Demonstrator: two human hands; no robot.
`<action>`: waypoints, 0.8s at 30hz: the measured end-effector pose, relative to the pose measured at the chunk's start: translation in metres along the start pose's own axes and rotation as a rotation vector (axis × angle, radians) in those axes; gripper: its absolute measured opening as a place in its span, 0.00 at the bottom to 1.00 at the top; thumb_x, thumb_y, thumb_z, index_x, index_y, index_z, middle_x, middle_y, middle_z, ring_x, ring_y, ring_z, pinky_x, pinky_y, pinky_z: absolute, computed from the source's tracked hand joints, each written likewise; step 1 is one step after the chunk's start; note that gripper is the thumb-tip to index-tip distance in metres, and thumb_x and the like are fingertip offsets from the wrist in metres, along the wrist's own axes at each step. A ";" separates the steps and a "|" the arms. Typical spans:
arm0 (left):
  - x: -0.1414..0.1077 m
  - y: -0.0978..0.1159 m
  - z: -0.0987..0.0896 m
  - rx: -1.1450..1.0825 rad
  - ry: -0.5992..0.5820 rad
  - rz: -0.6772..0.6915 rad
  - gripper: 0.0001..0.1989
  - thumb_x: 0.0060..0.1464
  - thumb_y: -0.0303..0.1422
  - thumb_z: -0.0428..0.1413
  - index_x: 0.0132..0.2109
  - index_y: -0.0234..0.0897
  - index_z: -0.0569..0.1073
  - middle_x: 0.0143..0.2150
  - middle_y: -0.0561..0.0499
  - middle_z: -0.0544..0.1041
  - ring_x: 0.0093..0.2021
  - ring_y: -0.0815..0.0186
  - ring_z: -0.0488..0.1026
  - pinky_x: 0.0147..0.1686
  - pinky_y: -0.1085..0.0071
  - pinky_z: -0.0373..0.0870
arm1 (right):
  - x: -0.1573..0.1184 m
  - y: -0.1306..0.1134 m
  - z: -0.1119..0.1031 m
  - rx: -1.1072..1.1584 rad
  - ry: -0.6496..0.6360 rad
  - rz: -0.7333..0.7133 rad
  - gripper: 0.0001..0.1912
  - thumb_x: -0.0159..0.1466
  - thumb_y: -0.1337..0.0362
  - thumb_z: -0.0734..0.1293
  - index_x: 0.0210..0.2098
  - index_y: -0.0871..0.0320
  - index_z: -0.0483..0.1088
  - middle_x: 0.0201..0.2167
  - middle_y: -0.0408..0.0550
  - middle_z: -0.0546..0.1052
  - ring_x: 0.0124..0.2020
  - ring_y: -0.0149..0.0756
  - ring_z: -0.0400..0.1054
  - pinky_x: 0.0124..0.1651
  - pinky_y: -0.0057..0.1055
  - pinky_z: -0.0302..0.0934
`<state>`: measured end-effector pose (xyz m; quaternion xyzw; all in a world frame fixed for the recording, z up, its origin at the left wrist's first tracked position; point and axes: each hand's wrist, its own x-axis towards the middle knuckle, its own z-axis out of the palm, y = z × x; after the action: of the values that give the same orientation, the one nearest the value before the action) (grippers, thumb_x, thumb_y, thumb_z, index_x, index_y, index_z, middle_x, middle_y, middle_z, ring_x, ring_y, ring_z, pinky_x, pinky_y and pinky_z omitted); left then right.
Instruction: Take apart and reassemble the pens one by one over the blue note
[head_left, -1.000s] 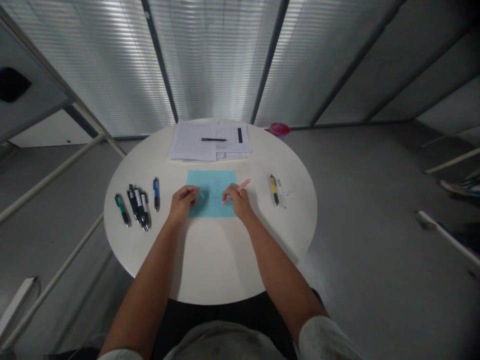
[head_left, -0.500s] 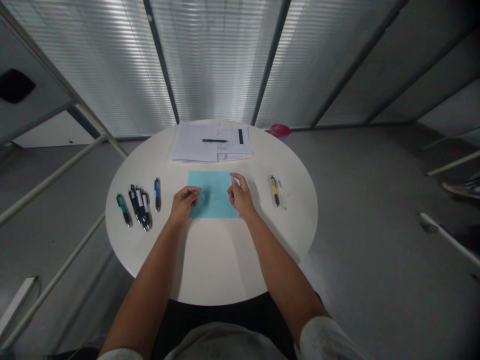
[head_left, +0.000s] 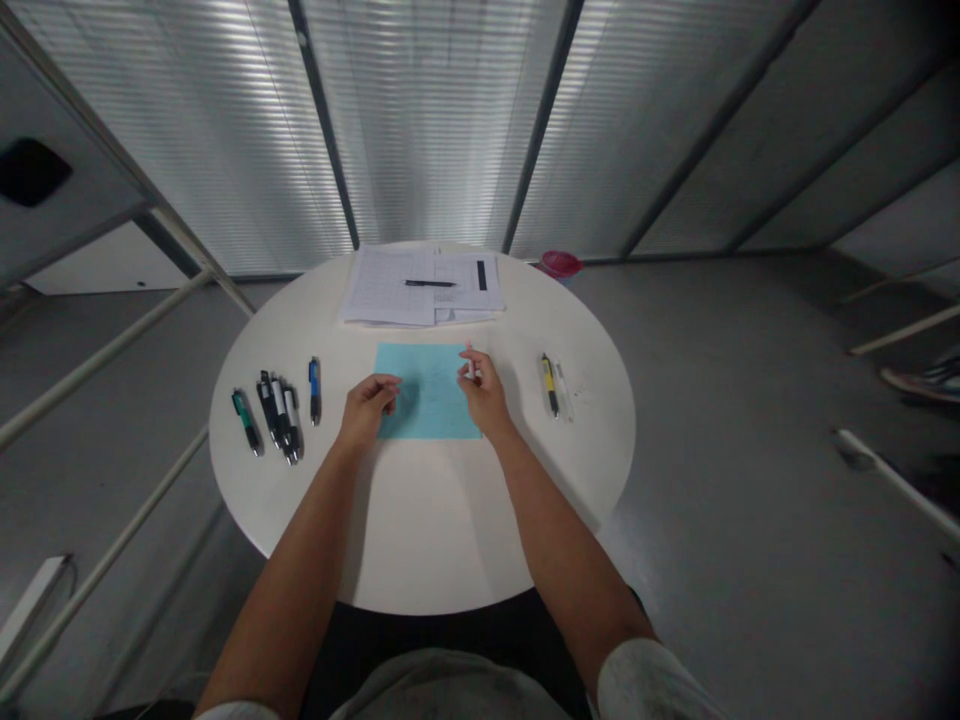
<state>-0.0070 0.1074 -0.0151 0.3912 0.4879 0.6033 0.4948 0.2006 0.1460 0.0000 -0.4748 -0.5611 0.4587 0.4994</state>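
**A:** On the round table [head_left: 427, 520], at the middle, what lies between the two hands?

**B:** A blue sheet [head_left: 427, 400] lies there, flat, a little toward 12 o'clock from the table's center. The hands stay apart, but both are over this sheet.

**A:** And the left hand [head_left: 367, 410]?

**B:** It is at the sheet's 9 o'clock edge. The fingers curl loosely and I can see nothing held in them. If they touch the paper, I cannot tell.

**A:** The right hand [head_left: 484, 395]?

**B:** It is near the sheet's 3 o'clock edge, closed on a pale pen [head_left: 470, 360]. The pen stands almost upright, and only its tip shows above the fingers.

**A:** What is around them?

**B:** At 9 o'clock are a blue pen [head_left: 315, 390], a green pen [head_left: 246, 422], and a tight group of dark pens [head_left: 281, 415]. At 3 o'clock, a yellow pen [head_left: 550, 386] lies just beside a clear pen [head_left: 563, 391]. At 12 o'clock are papers [head_left: 390, 290] with a black pen [head_left: 430, 283] on top. Near the rim at 1 o'clock stands a red cup [head_left: 560, 264].
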 end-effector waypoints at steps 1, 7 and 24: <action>0.000 0.000 0.000 0.005 0.000 -0.001 0.09 0.44 0.32 0.63 0.35 0.36 0.79 0.24 0.52 0.71 0.22 0.71 0.65 0.23 0.73 0.58 | 0.000 -0.001 -0.005 -0.207 0.060 -0.088 0.21 0.55 0.71 0.62 0.48 0.52 0.68 0.42 0.46 0.70 0.37 0.32 0.65 0.40 0.29 0.62; 0.000 -0.001 -0.001 0.029 0.002 0.011 0.09 0.45 0.32 0.63 0.35 0.35 0.79 0.22 0.54 0.70 0.22 0.72 0.64 0.24 0.73 0.58 | 0.000 -0.002 -0.040 -0.893 0.249 -0.047 0.28 0.55 0.76 0.59 0.54 0.55 0.71 0.55 0.55 0.66 0.49 0.43 0.66 0.48 0.38 0.62; 0.000 -0.002 -0.001 0.071 -0.023 0.035 0.08 0.47 0.32 0.61 0.36 0.35 0.78 0.22 0.55 0.68 0.22 0.72 0.63 0.24 0.73 0.57 | -0.001 0.001 -0.062 -1.058 0.497 0.067 0.20 0.65 0.70 0.55 0.45 0.59 0.77 0.51 0.62 0.72 0.53 0.54 0.62 0.52 0.54 0.54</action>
<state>-0.0074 0.1068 -0.0170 0.4238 0.4963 0.5899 0.4755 0.2630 0.1475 0.0034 -0.7703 -0.5646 0.0064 0.2963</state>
